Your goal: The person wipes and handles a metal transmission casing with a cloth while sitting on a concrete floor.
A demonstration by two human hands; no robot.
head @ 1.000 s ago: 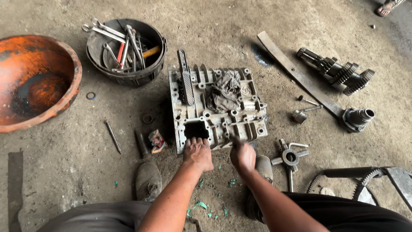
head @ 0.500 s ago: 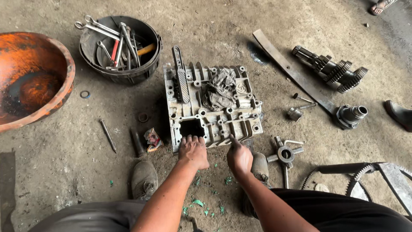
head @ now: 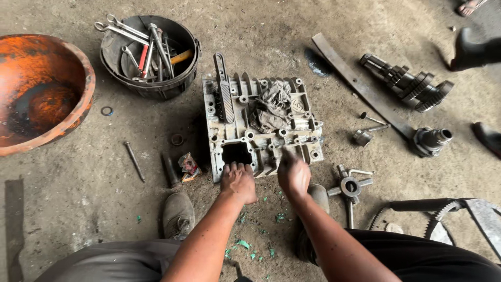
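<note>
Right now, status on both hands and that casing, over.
Left hand gripping near edge of the grey metal casing, by its square opening. Right hand at the same edge, blurred, grip unclear. Rag and flat file lying on top.

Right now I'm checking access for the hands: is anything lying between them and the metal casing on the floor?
Nothing visible does. The left hand rests on the near edge of the grey metal casing, by its square opening. The right hand is at the same edge, blurred. The crumpled rag lies farther back on the casing.
</note>
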